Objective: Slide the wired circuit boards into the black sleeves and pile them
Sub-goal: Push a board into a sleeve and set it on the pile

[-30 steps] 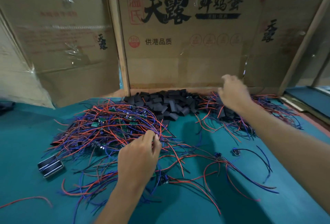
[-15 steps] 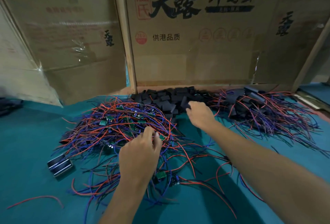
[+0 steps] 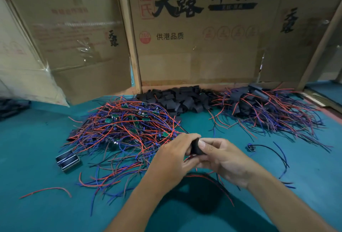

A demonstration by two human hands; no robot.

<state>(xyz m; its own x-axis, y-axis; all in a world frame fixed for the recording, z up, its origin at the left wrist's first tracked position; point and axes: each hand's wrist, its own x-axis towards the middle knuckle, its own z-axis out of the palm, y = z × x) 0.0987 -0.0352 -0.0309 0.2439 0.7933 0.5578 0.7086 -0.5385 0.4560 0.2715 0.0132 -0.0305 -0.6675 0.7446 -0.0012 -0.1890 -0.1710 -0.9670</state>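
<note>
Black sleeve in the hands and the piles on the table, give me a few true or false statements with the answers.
1. Both hands hold one black sleeve between them. True: the left hand and the right hand meet on it.
2. The pile of empty sleeves lies at the near edge of the table. False: it lies at the back, against the cardboard wall.
3. The bare wired boards are heaped left of the hands. True.
4. The sleeved pile is at the back left. False: it is at the back right.
5. The table cover is red. False: it is teal.
</note>
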